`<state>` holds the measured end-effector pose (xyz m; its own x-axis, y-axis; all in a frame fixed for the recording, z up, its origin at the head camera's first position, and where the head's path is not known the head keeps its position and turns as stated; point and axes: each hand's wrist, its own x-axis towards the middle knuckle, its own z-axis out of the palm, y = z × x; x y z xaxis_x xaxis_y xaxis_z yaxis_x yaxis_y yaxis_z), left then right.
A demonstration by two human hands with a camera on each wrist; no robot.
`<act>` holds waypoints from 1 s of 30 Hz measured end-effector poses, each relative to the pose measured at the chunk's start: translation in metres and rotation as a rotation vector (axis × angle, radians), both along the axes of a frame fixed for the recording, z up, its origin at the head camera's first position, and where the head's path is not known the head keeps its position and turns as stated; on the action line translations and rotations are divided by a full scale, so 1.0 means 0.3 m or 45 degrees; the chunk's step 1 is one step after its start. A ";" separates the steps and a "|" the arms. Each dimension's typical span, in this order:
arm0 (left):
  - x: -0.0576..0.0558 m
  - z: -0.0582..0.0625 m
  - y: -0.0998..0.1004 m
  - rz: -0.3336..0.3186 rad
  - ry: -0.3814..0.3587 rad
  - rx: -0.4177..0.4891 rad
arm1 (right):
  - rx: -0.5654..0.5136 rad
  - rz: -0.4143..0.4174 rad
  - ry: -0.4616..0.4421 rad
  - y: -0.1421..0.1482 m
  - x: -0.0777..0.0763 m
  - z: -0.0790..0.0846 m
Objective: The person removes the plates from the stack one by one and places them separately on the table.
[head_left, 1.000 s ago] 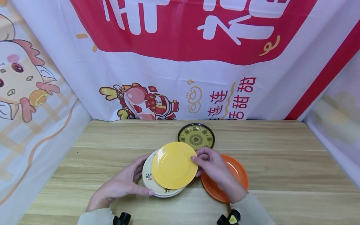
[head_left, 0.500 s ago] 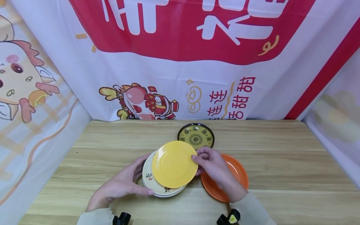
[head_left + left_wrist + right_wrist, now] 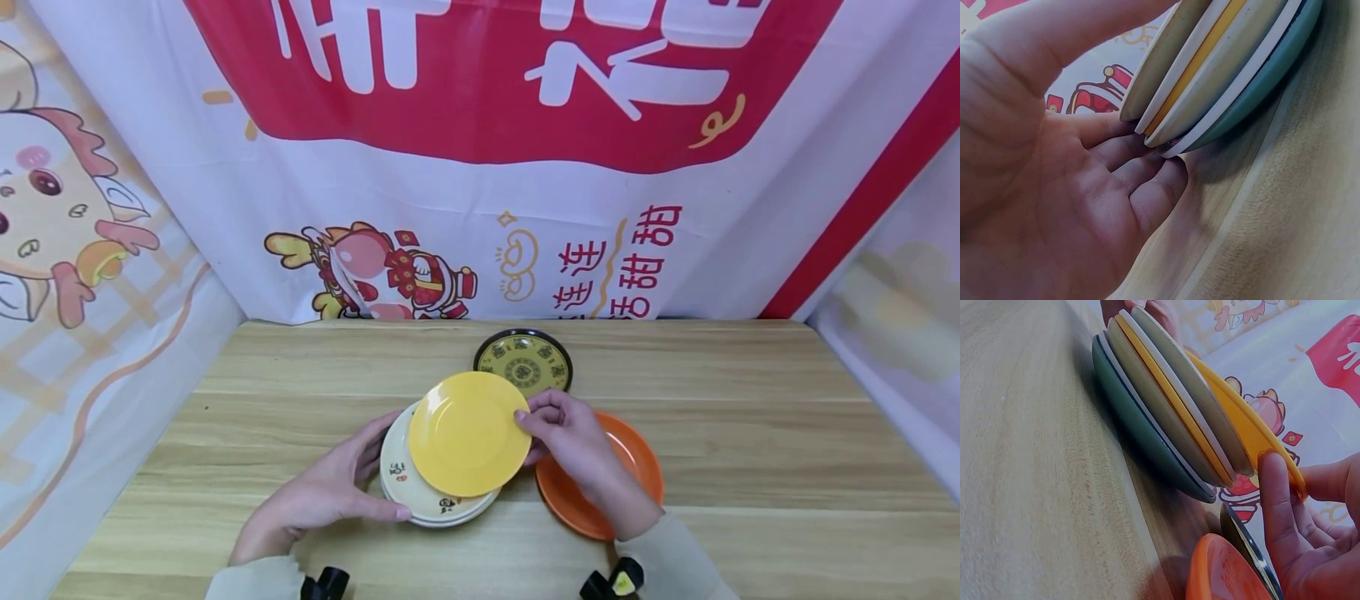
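My right hand [image 3: 566, 437] pinches the right edge of a yellow plate [image 3: 465, 437], thumb on top and fingers underneath. This plate tilts over a stack of plates, overlapping the cream plate [image 3: 397, 479] with dark characters at the top. In the right wrist view the yellow plate [image 3: 1229, 403] slants away from the stack at the pinched side. My left hand [image 3: 330, 492] holds the stack's left side, thumb at the near rim and fingers round the far edge. From the side, the stack shows cream, white and yellow rims above a green plate [image 3: 1266, 94] at the bottom.
An orange plate [image 3: 637, 467] lies on the wooden table [image 3: 787, 433], partly under my right forearm. Behind the yellow plate is a black-rimmed, patterned plate [image 3: 521, 354]. A printed cloth [image 3: 420, 183] hangs along the table's back edge.
The yellow plate has shifted slightly up and to the right with my right hand, uncovering more of the cream plate. My left hand has stayed in place on the stack.
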<state>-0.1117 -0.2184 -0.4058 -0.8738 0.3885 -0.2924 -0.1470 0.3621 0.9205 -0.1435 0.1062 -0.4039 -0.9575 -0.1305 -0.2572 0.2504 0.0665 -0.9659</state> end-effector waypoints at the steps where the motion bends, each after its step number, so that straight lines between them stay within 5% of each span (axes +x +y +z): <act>1: 0.000 0.000 0.000 -0.002 -0.001 0.001 | -0.001 -0.002 -0.003 0.000 0.000 0.001; 30: -0.003 0.000 -0.001 -0.010 0.013 -0.032 | 0.003 -0.113 -0.008 0.109 -0.005 0.009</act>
<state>-0.1125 -0.2186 -0.4059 -0.8738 0.3882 -0.2929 -0.1344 0.3859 0.9127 -0.1451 0.1389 -0.4012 -0.9636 -0.0443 -0.2637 0.2617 0.0459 -0.9641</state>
